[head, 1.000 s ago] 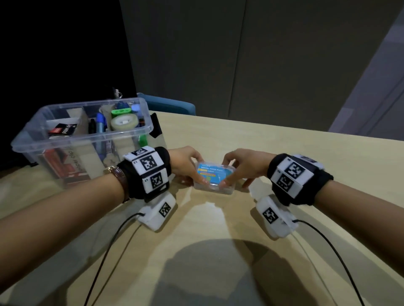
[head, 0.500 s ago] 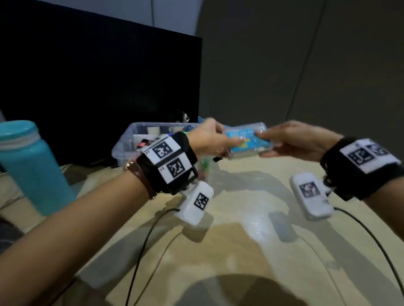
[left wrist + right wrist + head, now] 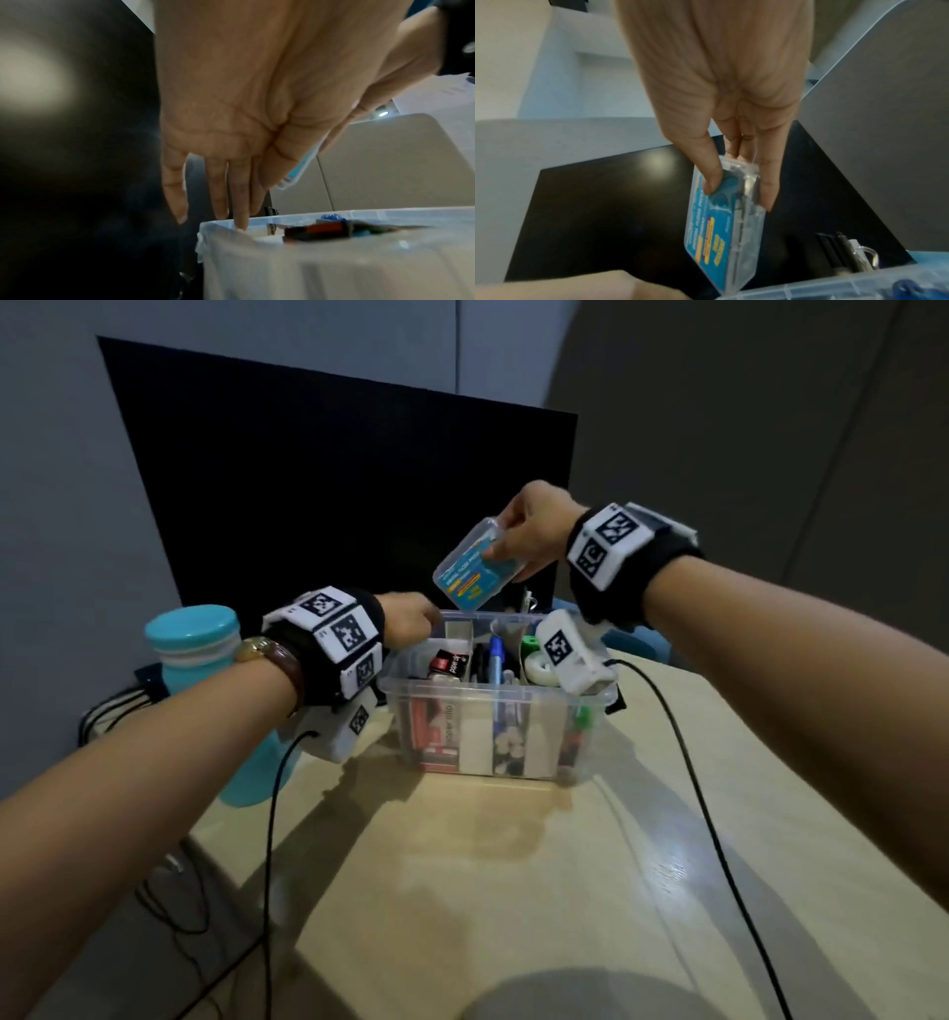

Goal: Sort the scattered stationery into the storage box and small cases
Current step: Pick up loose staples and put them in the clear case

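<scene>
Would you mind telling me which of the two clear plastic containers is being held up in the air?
The small case with the blue label, pinched by the right hand above the storage box. The storage box stands on the table, stationery inside.

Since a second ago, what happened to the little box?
The small clear plastic case with the blue label went from the table, held by both hands, up over the clear plastic storage box. The left hand let go; the right hand still pinches it.

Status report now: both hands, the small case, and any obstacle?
Right hand pinches small case above storage box. Left hand open, fingertip on box rim. Box crowded.
</scene>
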